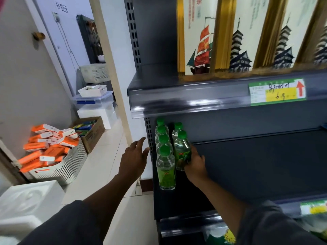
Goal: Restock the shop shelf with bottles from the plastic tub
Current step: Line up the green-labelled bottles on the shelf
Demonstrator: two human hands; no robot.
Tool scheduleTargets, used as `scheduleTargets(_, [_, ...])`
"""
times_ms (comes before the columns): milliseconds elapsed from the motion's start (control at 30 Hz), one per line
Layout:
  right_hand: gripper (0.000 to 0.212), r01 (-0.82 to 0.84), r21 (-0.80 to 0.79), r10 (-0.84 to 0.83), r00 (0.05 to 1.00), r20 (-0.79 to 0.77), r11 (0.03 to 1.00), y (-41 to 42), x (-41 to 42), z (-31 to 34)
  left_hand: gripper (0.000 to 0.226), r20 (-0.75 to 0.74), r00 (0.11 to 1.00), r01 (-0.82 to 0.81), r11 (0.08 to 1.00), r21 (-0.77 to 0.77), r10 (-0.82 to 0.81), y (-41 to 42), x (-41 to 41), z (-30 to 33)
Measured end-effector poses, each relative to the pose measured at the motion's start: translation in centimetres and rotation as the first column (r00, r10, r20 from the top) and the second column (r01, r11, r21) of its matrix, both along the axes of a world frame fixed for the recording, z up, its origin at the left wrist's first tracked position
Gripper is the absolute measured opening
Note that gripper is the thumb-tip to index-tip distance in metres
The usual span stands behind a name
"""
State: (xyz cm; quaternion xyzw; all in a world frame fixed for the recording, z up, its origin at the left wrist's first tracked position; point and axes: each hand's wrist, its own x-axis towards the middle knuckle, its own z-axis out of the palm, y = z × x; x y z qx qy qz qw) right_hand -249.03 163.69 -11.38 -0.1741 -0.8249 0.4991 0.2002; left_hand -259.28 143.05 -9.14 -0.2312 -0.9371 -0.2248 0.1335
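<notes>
The dark shop shelf [256,156] fills everything ahead of my fingers and off to their right, its deck bare beyond my right hand. Above my hands sits a higher shelf of tall gold-edged boxes [200,36], with a green and yellow price tag [277,91] on its front rail.

Behind and to the left of my left hand, on the floor, stands a white slatted basket [70,167] heaped with orange packets [47,147]. Past it is a cardboard box [93,131] of coloured packs, then a clear lidded tub [93,101] with a small white tray [92,90] on top. Whether that is the tub I am stocking from, I cannot tell.

My right hand [194,165] is on the shelf deck, fingers curled round the lower body of a green-capped bottle [182,151], which stands upright, long axis vertical. Just left of those fingers, touching or nearly so, a row of four bottles [164,152] runs front to back against the shelf's left upright. One more bottle [177,129] stands behind the one I hold, so mine is second in a new row.

My left hand [134,156] hangs out in the aisle, just left of the upright, fingers straight and loosely spread, holding nothing. The right hand is plainly the nearer one to the bottle; I judge the next move is to let go and draw those fingers back without knocking the row beside them.
</notes>
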Motion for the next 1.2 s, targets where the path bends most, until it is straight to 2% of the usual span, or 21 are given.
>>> scheduleTargets(133, [0.070, 0.018, 0.022, -0.019, 1.000, 0.019, 1.000, 0.2, -1.6, 0.0, 0.050, 0.064, 0.997, -0.047, 0.998, 0.043, 0.044, -0.1, 0.0, -1.6])
scheduleTargets(367, [0.080, 0.025, -0.002, -0.025, 0.997, 0.078, 1.000, 0.4, -5.0, -0.1, 0.043, 0.145, 0.988, -0.056, 0.995, 0.082, 0.044, -1.4, 0.5, -4.7])
scheduleTargets(500, [0.074, 0.042, 0.020, -0.044, 0.997, 0.071, 0.999, 0.0, -5.9, 0.1, 0.037, 0.155, 0.987, -0.048, 0.995, 0.086, 0.034, -2.1, 1.2, -6.4])
scheduleTargets(767, [0.072, 0.057, 0.130, -0.073, 0.989, 0.125, 0.990, 2.7, -1.6, 1.6, 0.032, 0.199, 0.980, -0.048, 0.993, 0.108, 0.026, -2.5, 3.3, -7.4])
scheduleTargets(867, [0.050, 0.048, 0.324, -0.095, 0.987, 0.129, 0.945, 4.7, 2.1, 2.6, 0.026, 0.218, 0.976, -0.048, 0.990, 0.133, 0.018, -2.1, 4.8, -6.0])
scheduleTargets(933, [0.033, 0.065, 0.380, -0.125, 0.983, 0.135, 0.923, 6.2, 4.9, 3.2, 0.020, 0.241, 0.971, -0.045, 0.987, 0.151, 0.008, -2.0, 6.2, -5.2])
scheduleTargets(1100, [0.011, 0.182, 0.317, -0.229, 0.966, 0.120, 0.931, 10.4, 12.1, 4.5, 0.009, 0.341, 0.939, -0.108, 0.976, 0.191, 0.038, -2.5, 11.9, -3.5])
scheduleTargets(1200, [0.012, 0.247, 0.284, -0.290, 0.949, 0.120, 0.926, 12.6, 16.6, 5.2, 0.011, 0.216, 0.973, -0.137, 0.954, 0.267, 0.079, -3.2, 15.1, -3.3])
